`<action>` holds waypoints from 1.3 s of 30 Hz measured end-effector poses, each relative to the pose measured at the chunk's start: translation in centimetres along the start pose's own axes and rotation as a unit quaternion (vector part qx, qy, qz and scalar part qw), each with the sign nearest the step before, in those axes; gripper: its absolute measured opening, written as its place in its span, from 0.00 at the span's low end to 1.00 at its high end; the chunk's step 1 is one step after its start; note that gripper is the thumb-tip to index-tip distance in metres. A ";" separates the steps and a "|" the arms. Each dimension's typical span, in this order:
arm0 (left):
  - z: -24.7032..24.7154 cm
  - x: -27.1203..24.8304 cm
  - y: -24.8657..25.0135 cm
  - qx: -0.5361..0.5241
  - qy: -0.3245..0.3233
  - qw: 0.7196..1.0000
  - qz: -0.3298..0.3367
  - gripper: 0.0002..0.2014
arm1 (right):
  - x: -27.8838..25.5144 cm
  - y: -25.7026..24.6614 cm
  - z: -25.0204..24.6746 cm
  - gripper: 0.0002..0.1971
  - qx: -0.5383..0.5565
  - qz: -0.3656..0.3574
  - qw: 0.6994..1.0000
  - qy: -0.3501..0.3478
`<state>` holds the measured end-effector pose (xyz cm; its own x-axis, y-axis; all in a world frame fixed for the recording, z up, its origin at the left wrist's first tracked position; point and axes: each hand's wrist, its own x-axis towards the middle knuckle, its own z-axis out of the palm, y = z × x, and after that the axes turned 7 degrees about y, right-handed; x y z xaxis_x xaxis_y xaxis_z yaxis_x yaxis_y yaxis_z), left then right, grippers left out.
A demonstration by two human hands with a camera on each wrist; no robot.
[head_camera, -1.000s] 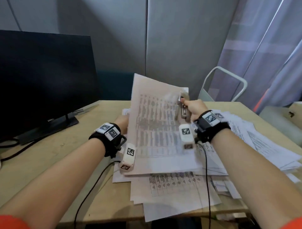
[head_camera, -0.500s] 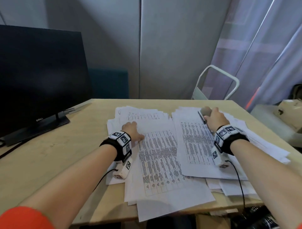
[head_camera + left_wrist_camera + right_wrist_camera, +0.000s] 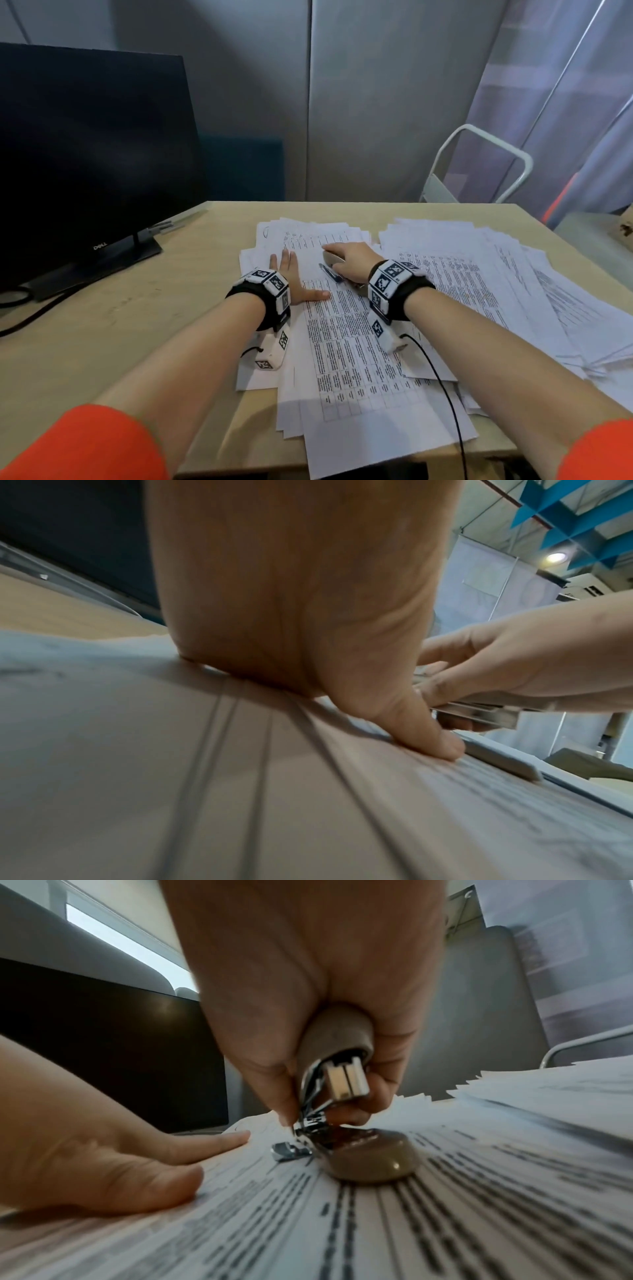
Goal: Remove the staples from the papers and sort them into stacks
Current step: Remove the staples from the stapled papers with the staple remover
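Printed sheets lie in two loose stacks on the table, a left stack (image 3: pixel 346 346) and a right stack (image 3: pixel 496 287). My left hand (image 3: pixel 289 274) lies flat on the left stack, with straight fingers and the thumb (image 3: pixel 431 739) pressing the top sheet. My right hand (image 3: pixel 346 257) grips a beige stapler (image 3: pixel 339 1064) just right of it. The stapler's jaws stand apart, its base (image 3: pixel 373 1161) lies on the top sheet and its metal tip (image 3: pixel 291 1149) touches the paper. A blue pen (image 3: pixel 330 272) lies on the paper between my hands.
A black monitor (image 3: pixel 85 164) stands on the wooden table (image 3: pixel 102 325) at the left, with a cable (image 3: pixel 20 318) running from it. A white chair frame (image 3: pixel 486 161) stands behind the table's far right edge. Wrist-camera cables trail toward the front edge.
A second ago both hands held a sheet upright. The sheet went down onto the right stack, then my right hand moved left with the stapler to the left stack. My left hand flattened on the paper.
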<state>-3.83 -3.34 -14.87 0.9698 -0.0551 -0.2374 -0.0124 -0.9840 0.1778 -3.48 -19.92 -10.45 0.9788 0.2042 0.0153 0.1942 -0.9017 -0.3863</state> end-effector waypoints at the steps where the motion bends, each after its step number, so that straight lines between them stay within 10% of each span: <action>1: 0.0 0.0 0.1 0.007 -0.001 1.000 0.003 0.64 | 0.4 -0.1 0.3 0.26 0.004 0.000 1.000 0.003; 15: 0.1 0.1 0.0 0.022 -0.032 0.999 0.009 0.63 | 2.7 -1.8 2.0 0.21 -0.155 -0.043 0.987 0.002; 20: 0.4 0.4 0.0 0.017 -0.023 1.000 0.012 0.64 | 3.9 0.6 1.1 0.17 0.049 -0.009 0.999 -0.014; 24: 0.3 0.4 0.1 0.013 -0.030 0.999 0.005 0.65 | 3.1 2.0 0.9 0.18 0.308 0.090 0.947 0.025; 30: -1.7 -1.2 0.1 -0.049 0.017 0.998 0.027 0.51 | 1.9 0.2 0.8 0.19 0.161 -0.020 0.987 -0.017; 33: -3.2 -2.3 -1.2 -0.284 0.118 0.950 0.063 0.31 | 0.0 -1.0 -0.3 0.20 0.042 -0.106 0.993 -0.032; 39: -2.7 -5.4 -2.7 -0.555 0.052 0.830 0.005 0.11 | -2.1 -4.3 -0.7 0.19 -0.141 -0.217 0.964 -0.057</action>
<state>-8.36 0.10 -11.52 0.9874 0.0092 -0.1577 0.1559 -0.2188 0.9632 -6.32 -16.79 -8.17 0.7906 0.6123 0.0120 0.6102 -0.7859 -0.0999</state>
